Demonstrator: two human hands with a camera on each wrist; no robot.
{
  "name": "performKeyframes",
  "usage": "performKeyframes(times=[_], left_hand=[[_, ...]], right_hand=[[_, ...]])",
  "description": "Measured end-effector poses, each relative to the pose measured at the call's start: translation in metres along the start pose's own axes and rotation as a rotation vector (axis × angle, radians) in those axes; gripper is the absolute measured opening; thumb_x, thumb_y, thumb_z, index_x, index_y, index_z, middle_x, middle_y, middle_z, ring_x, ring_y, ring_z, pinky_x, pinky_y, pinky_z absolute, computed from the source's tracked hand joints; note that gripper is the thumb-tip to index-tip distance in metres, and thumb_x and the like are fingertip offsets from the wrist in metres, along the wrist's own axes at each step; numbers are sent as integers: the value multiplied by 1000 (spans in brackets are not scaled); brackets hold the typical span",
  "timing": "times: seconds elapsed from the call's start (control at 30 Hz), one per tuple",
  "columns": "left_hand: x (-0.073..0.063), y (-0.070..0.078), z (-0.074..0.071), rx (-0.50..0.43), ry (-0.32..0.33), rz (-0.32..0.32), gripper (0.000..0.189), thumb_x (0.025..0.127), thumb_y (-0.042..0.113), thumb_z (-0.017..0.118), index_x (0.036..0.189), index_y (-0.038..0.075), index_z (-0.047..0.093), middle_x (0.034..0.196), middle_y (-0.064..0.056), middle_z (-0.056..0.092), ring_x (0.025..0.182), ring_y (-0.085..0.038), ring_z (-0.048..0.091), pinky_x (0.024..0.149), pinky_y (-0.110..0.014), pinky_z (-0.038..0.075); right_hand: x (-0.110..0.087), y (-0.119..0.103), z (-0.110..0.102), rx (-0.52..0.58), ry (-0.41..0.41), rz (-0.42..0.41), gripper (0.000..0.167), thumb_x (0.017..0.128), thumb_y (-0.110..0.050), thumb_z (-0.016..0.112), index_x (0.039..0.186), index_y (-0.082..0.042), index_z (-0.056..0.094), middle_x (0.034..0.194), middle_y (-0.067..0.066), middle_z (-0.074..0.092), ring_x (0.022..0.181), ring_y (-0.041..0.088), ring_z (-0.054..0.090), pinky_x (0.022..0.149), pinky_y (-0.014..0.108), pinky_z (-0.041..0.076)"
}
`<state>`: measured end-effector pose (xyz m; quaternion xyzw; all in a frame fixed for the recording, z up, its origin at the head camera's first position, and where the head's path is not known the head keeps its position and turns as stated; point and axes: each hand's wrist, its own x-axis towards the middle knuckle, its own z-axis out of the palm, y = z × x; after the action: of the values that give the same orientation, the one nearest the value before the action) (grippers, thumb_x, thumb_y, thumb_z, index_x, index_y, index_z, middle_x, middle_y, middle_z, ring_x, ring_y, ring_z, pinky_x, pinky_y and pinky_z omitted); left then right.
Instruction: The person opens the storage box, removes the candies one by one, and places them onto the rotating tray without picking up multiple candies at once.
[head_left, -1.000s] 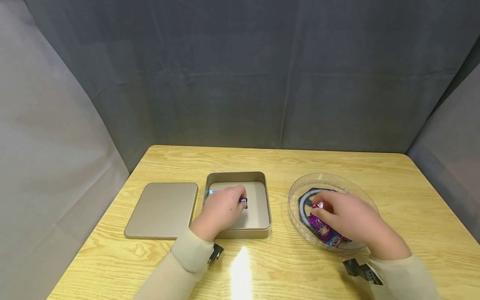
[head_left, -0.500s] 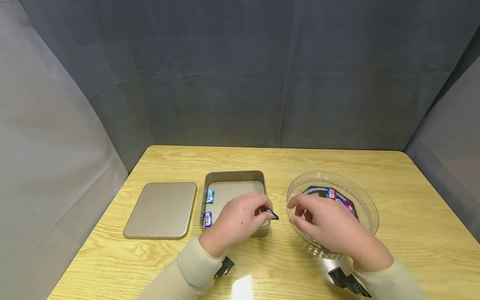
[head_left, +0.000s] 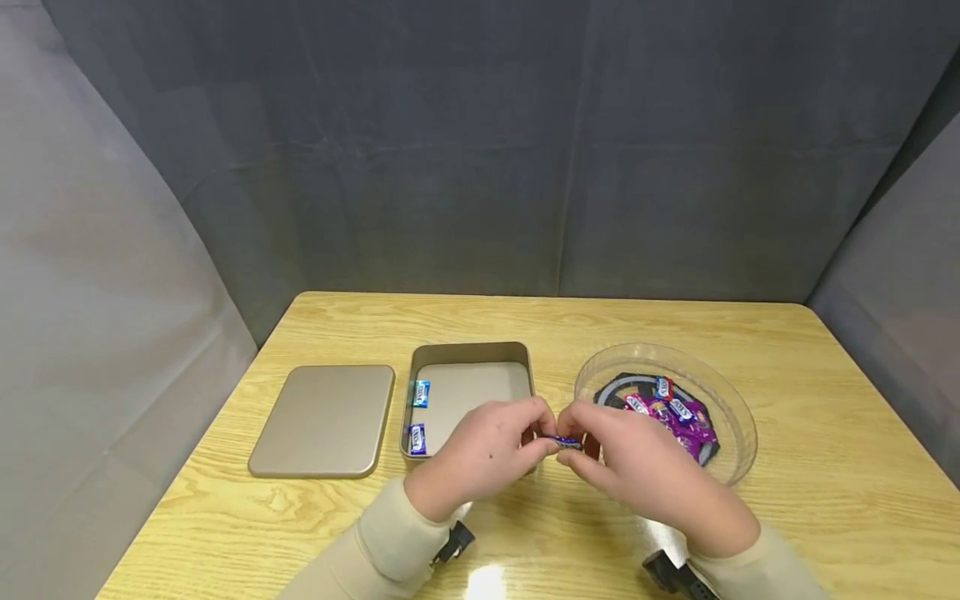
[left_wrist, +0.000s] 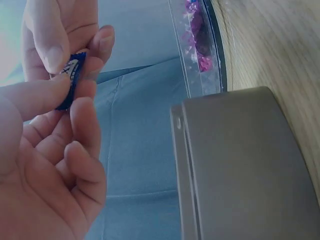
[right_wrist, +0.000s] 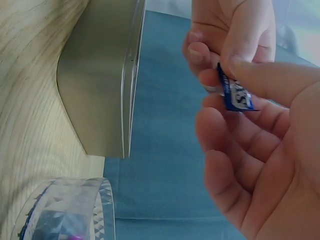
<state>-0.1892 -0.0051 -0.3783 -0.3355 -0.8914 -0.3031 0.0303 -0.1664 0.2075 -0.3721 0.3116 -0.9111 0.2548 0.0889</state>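
A small wrapped candy in a dark blue wrapper is up between my two hands, above the gap between the tin and the bowl. My left hand pinches one end of it between thumb and fingers. From the other side my right hand pinches the opposite end. White lettering shows on the candy in the right wrist view. Under and beside my left hand stands the open square tin, with a light blue candy and a dark blue candy along its left side.
Right of the tin, a clear round bowl holds several purple, pink, red and blue wrapped candies over a dark patterned base. The tin's flat lid lies at the left on the wooden table. Grey curtains surround the table.
My left hand has carried the dark blue candy right, out of the tin. My right hand has left the bowl, moving left, and now grips the same candy's other end.
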Motion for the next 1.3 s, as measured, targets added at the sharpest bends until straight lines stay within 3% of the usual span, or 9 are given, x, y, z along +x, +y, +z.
performKeyframes(times=[0.17, 0.4, 0.83, 1.03, 1.3], left_hand=[[0, 0, 2, 12, -6, 22, 9, 96, 23, 71, 95, 23, 62, 76, 16, 55, 69, -2, 50, 61, -19, 43], [0, -2, 2, 51, -24, 19, 5, 98, 24, 69, 102, 23, 65, 82, 18, 58, 70, 0, 52, 61, -19, 44], [0, -15, -2, 184, 25, 4, 10, 98, 28, 67, 105, 21, 66, 97, 12, 63, 77, -1, 56, 66, -21, 46], [1, -19, -4, 169, 25, -13, 8, 98, 28, 67, 103, 21, 66, 95, 13, 61, 79, -5, 59, 65, -22, 46], [1, -23, -3, 170, 17, -35, 8, 98, 30, 67, 103, 23, 65, 96, 13, 62, 80, -3, 58, 67, -23, 47]], right_hand=[[0, 0, 2, -20, 23, -10, 21, 91, -22, 78, 96, -31, 60, 78, -22, 52, 68, 3, 51, 58, 22, 45], [1, 6, -6, -52, -15, 31, 18, 92, -20, 76, 94, -30, 61, 76, -20, 53, 65, 2, 47, 58, 24, 43], [-5, 67, -37, -86, -13, 281, 7, 96, -17, 69, 96, -19, 63, 75, -7, 56, 61, 13, 47, 56, 33, 40], [-12, 91, -42, -127, -62, 415, 9, 97, -18, 66, 93, -14, 59, 69, 0, 47, 60, 18, 43, 54, 35, 34], [-12, 104, -26, -145, -207, 490, 11, 97, -19, 68, 94, -13, 59, 72, -1, 54, 62, 17, 48, 55, 34, 37]])
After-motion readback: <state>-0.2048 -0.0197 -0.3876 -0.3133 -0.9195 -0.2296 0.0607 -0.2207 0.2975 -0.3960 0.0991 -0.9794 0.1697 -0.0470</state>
